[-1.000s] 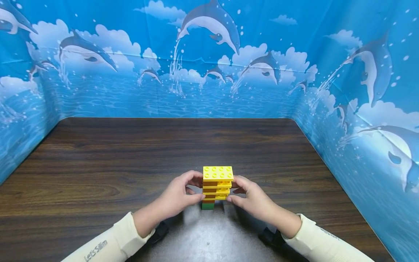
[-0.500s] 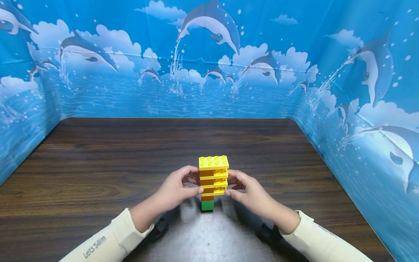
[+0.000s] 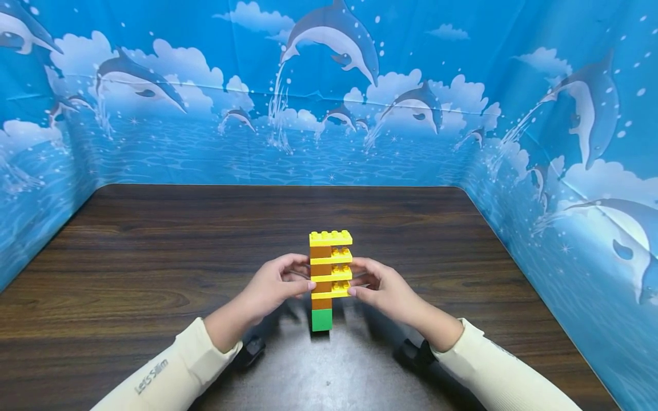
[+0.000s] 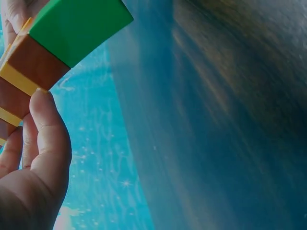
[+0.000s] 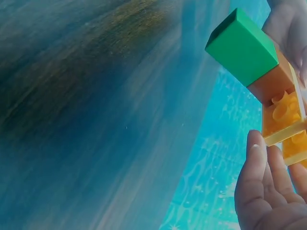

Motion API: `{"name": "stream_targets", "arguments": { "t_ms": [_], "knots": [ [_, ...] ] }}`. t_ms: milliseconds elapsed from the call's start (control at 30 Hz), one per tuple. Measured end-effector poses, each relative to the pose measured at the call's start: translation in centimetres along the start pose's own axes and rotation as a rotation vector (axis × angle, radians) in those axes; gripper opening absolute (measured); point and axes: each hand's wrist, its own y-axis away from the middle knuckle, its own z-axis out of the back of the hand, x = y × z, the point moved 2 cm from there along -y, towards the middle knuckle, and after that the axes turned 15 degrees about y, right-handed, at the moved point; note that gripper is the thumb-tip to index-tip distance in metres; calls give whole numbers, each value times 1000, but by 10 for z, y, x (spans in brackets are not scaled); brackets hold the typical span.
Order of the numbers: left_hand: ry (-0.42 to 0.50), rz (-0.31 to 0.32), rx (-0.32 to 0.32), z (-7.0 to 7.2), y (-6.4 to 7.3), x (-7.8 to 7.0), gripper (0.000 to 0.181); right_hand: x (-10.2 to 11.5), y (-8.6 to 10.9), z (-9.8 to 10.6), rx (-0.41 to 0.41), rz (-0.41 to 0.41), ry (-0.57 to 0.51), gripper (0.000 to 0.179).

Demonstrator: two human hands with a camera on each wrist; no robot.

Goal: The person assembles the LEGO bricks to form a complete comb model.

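Observation:
A stack of toy building blocks (image 3: 321, 269) stands between both hands in the head view. Its base is a green block (image 3: 321, 320); above that, brown blocks (image 4: 38, 61) alternate with yellow plates (image 3: 341, 275) that jut out to the right. From the left, my left hand (image 3: 275, 285) grips the stack, thumb on its front edge and fingers behind. My right hand (image 3: 385, 291) pinches the jutting ends of the plates, its thumb (image 5: 255, 148) at the lowest one in the right wrist view. Fingers behind the stack are partly hidden.
The dark wood-grain table (image 3: 205, 222) spreads around the stack. A blue curtain (image 3: 319, 142) printed with dolphins rises behind the table and along its sides. Dark straps (image 3: 252, 349) show under both wrists, below the cream sleeves (image 3: 175, 365).
The stack has tipped back, its top going away from me, so its front face shows more and its studded top less. Both hands have risen slightly with it and keep their hold.

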Motion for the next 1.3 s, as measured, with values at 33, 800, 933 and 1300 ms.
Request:
{"name": "stream_targets", "arguments": {
  "t_ms": [33,800,933,1300],
  "knots": [
    [10,9,-3,1,-1,0,53,0,-1,0,3,-9,-6,53],
    [82,115,-72,8,-22,8,56,-15,-28,-1,74,-205,-135,53],
    [94,132,-87,9,-25,10,55,-17,-32,-1,93,-236,-144,53],
    [77,160,-107,13,-35,18,53,-23,-43,-1,118,-299,-144,51]
  ]
}}
